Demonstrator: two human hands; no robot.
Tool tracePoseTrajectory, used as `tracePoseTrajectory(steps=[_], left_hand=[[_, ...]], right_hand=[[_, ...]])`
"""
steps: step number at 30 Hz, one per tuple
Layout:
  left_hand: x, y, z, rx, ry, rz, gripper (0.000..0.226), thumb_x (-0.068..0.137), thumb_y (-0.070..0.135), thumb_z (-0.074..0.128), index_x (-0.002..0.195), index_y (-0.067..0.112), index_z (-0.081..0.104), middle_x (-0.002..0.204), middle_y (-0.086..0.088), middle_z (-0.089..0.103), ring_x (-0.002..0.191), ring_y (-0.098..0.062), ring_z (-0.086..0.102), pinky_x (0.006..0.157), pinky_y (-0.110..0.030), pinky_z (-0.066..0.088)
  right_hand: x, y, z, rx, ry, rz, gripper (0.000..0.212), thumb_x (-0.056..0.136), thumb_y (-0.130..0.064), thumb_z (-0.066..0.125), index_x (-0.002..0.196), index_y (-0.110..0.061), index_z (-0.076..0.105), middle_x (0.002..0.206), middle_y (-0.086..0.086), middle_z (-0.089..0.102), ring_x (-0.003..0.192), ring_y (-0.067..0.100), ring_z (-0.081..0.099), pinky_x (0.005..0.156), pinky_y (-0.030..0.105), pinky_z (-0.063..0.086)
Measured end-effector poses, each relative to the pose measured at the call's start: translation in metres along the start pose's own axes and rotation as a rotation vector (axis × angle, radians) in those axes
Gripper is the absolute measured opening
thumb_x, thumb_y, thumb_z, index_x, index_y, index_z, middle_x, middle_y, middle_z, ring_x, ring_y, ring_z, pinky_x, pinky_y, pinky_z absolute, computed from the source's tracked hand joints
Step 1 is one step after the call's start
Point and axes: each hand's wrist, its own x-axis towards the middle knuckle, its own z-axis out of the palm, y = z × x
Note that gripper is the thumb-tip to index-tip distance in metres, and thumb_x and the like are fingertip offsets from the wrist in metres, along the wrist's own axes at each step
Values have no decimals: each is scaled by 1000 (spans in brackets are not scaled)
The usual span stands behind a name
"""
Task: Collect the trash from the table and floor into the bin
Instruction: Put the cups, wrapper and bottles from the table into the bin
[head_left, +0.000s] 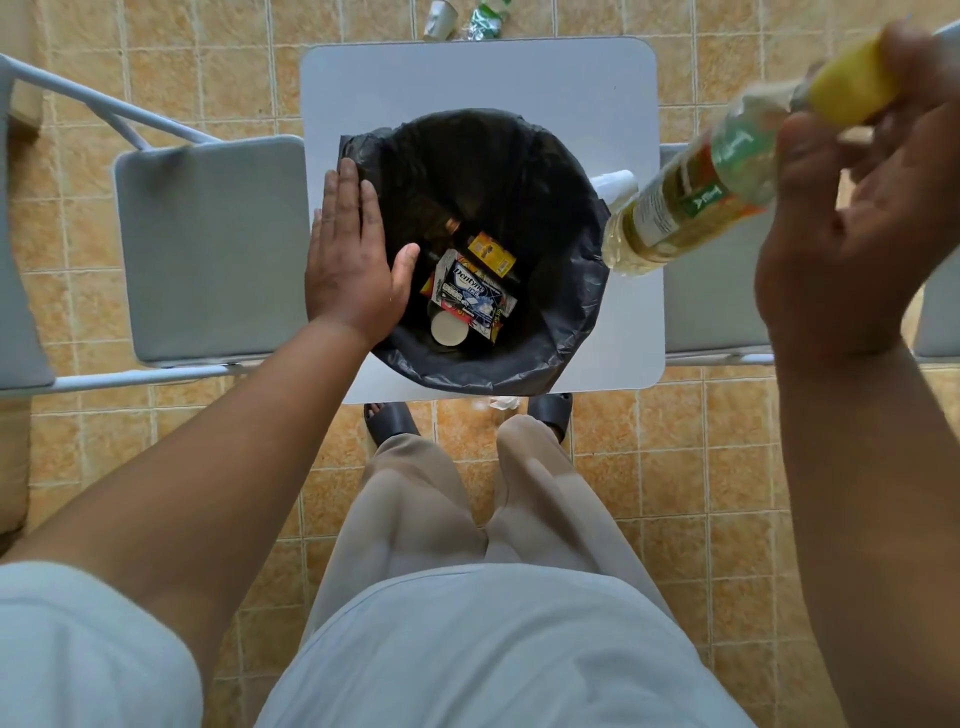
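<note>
The person is standing at a white table with the bin, lined with a black bag, sitting on it. The left hand is lying flat and open on the bin's left rim. The right hand is gripping a plastic bottle near its yellow cap, tilted, its base hanging just beside the bin's right rim. A gum pack, a yellow box and a round lid are lying inside the bin. A white object is sitting on the table, partly hidden by the bottle. Grey chairs are flanking the table. A paper cup and a green wrapper are lying on the floor beyond it, and a tissue is lying by the feet
</note>
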Motion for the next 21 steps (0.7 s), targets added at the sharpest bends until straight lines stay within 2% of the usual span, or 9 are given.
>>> tracePoseTrajectory(steps=[3, 4, 6, 8, 11, 13, 15, 17, 21], left_hand=[[0, 1, -1, -11, -2, -2, 74, 100, 48, 34, 155, 2, 16, 165, -16, 5, 153, -30, 3, 123, -45, 13], [0, 1, -2, -15, -3, -3, 74, 100, 48, 35, 155, 2, 16, 165, -16, 6, 153, -30, 3, 123, -45, 13], [0, 1, -2, -20, -5, -3, 74, 100, 48, 35, 155, 2, 16, 165, -15, 5, 153, -30, 3, 123, -45, 13], [0, 1, -2, -23, -10, -7, 74, 100, 48, 34, 155, 3, 15, 165, -14, 5, 153, -29, 2, 124, -44, 12], [1, 1, -2, -27, -14, -13, 74, 100, 48, 34, 156, 3, 15, 166, -14, 5, 153, -29, 3, 124, -44, 12], [0, 1, -2, -25, -11, -14, 74, 100, 49, 33, 156, 3, 15, 165, -14, 5, 153, -29, 3, 124, -44, 12], [0, 1, -2, -31, -7, -18, 74, 99, 48, 32, 155, 3, 15, 165, -14, 6, 153, -28, 4, 123, -44, 13], [-1, 1, -1, -38, -5, -20, 74, 99, 48, 32, 155, 4, 16, 166, -13, 6, 153, -28, 3, 123, -44, 13], [1, 1, -1, -38, 5, -13, 74, 99, 48, 32, 155, 4, 17, 165, -13, 7, 153, -28, 5, 123, -45, 14]], right_hand=[[12, -18, 28, 51, 19, -75, 25, 103, -23, 58, 116, -2, 56, 100, 5, 67, 91, 23, 71, 70, 47, 58], [12, -24, 40, 61, 5, -76, 25, 102, -24, 58, 114, -2, 59, 95, 7, 69, 87, 22, 71, 67, 46, 58], [5, -33, 65, 80, -61, -36, 19, 100, -22, 60, 116, -12, 56, 95, 8, 70, 84, 20, 70, 68, 40, 58], [-9, -38, 92, 102, -173, 64, 22, 98, -20, 63, 119, -15, 57, 96, 8, 71, 82, 19, 69, 70, 34, 57], [-35, -33, 129, 78, -383, 229, 29, 95, -19, 64, 118, -2, 63, 97, 10, 70, 83, 21, 67, 72, 27, 51], [-49, -24, 152, 31, -541, 301, 30, 96, -21, 62, 121, -6, 61, 101, 10, 68, 88, 22, 65, 77, 29, 52], [-59, -15, 172, -45, -696, 323, 29, 98, -26, 59, 124, -12, 58, 107, 9, 67, 93, 24, 64, 82, 40, 55], [-64, -7, 189, -122, -796, 322, 28, 100, -28, 56, 125, -16, 56, 112, 9, 66, 99, 27, 63, 84, 46, 55], [-65, 8, 216, -288, -944, 301, 34, 101, -26, 49, 134, -20, 51, 113, 15, 62, 101, 34, 61, 80, 39, 50]])
